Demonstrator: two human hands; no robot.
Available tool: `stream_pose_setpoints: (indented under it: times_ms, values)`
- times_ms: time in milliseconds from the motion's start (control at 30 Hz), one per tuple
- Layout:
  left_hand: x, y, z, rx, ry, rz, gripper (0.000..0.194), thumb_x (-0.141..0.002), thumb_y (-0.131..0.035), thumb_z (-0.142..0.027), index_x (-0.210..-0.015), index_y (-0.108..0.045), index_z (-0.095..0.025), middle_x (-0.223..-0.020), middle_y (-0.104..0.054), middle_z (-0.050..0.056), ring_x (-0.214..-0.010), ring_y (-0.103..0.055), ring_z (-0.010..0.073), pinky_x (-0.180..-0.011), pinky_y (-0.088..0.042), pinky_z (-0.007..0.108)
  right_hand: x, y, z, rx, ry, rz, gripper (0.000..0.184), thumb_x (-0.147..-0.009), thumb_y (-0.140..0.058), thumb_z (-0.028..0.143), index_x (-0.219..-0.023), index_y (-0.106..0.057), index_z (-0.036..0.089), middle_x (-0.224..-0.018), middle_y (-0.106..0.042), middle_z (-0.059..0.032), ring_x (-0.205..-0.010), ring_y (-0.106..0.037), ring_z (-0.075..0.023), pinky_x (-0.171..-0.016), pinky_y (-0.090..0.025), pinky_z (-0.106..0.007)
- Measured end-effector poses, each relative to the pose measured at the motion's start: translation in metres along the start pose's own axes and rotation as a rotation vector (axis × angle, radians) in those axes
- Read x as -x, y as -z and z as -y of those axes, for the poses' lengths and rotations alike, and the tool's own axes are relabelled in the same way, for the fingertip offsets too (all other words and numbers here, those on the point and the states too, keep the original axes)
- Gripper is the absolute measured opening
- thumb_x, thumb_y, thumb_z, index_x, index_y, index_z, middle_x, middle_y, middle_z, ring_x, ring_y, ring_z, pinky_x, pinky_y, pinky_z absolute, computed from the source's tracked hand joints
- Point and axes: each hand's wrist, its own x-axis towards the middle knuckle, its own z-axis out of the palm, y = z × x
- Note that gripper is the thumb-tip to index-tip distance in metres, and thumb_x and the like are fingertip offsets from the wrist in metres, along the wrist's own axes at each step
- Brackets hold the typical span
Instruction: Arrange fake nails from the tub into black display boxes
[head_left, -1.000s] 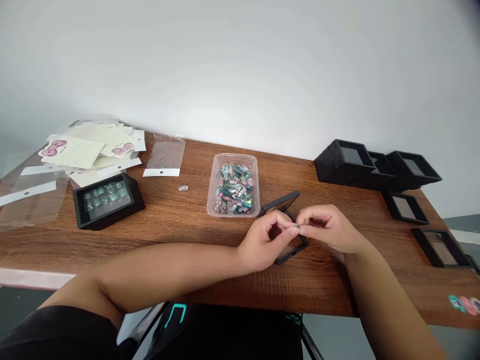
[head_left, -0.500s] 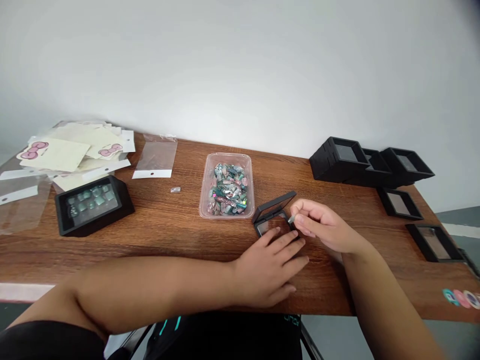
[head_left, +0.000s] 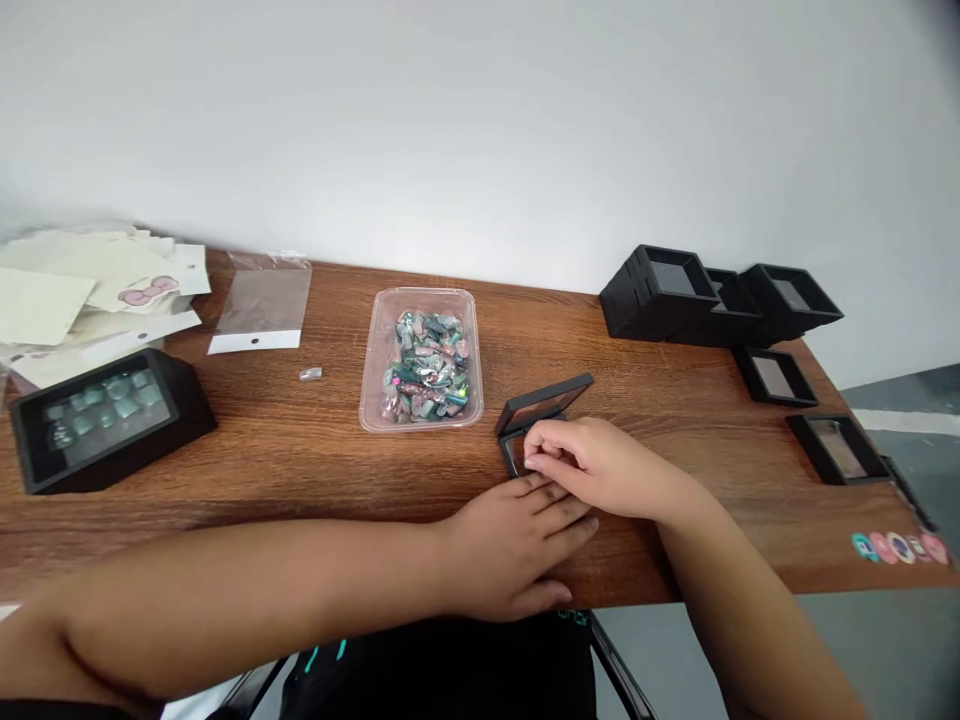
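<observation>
Left hand: The person's left hand (head_left: pixel 517 545) comes in from the left and lies palm down, flat, with its fingers extended and slightly spread over the near side of the box; nothing shows in its grasp.
Right hand: The right hand (head_left: pixel 592 465) reaches in from the right, fingers curled and thumb drawn in, above the box and overlapping the left fingertips from this view; whether a piece sits between its fingertips cannot be told.
Hinged box: A shallow black rectangular box with a windowed lid (head_left: pixel 544 402) stands near the middle of the table, right of the tub, its lid tilted up on the far side; the hands hide most of its base.
Tub: A clear plastic rectangular tub (head_left: pixel 373 380) at centre holds a heap of small glossy pieces in green, pink and silver (head_left: pixel 429 365).
Loose piece: One small, clear, shiny oblong (head_left: pixel 310 374) lies on the table left of the tub.
Left side: A deep black box with a clear window (head_left: pixel 191 400) shows pale green pieces inside; beyond it are a pile of cream cards and clear bags (head_left: pixel 112 270) and a separate clear bag with a white strip (head_left: pixel 262 305).
Right side: Stacked black boxes (head_left: pixel 630 300) stand far right, two flat black windowed boxes (head_left: pixel 775 377) nearer, then round coloured stickers (head_left: pixel 900 547).
Surface: Brown wood-grain table (head_left: pixel 337 480) against a plain white wall (head_left: pixel 450 130).
</observation>
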Motion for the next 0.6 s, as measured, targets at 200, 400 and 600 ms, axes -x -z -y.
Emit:
stream_pose_setpoints:
  times_ms: [200, 400, 600]
  values:
    - [0.0012, 0.0002, -0.0005, -0.031, -0.052, -0.012, 0.063, -0.105, -0.042, -0.052, -0.152, -0.051, -0.010, -0.157, -0.053, 0.014, -0.148, -0.048, 0.0299, -0.126, -0.030, 0.041, -0.0057, -0.0072, -0.0013, 0.072, -0.009, -0.061, 0.013, -0.099, -0.058, 0.031, -0.098, -0.067, 0.023, -0.072, -0.065, 0.0040, -0.066, -0.053, -0.0100, -0.066, -0.031, -0.026]
    - [0.0015, 0.0012, 0.0018, -0.002, -0.056, -0.005, 0.064, -0.106, -0.041, -0.053, -0.152, -0.050, -0.010, -0.161, -0.049, 0.015, -0.151, -0.045, 0.0314, -0.127, -0.029, 0.043, -0.0050, -0.0044, -0.0035, 0.041, -0.004, -0.078, 0.017, -0.099, -0.059, 0.032, -0.109, -0.070, 0.023, -0.083, -0.070, 0.0014, -0.071, -0.059, -0.0110, -0.070, -0.038, -0.026]
    - [0.0017, 0.0013, 0.0015, 0.031, -0.046, 0.014, 0.064, -0.106, -0.041, -0.052, -0.154, -0.049, -0.010, -0.162, -0.046, 0.016, -0.151, -0.043, 0.0308, -0.127, -0.029, 0.043, -0.0045, -0.0019, -0.0062, 0.028, 0.007, -0.060, 0.018, -0.092, -0.069, 0.032, -0.108, -0.072, 0.023, -0.071, -0.063, 0.0049, -0.062, -0.053, -0.0088, -0.063, -0.036, -0.025]
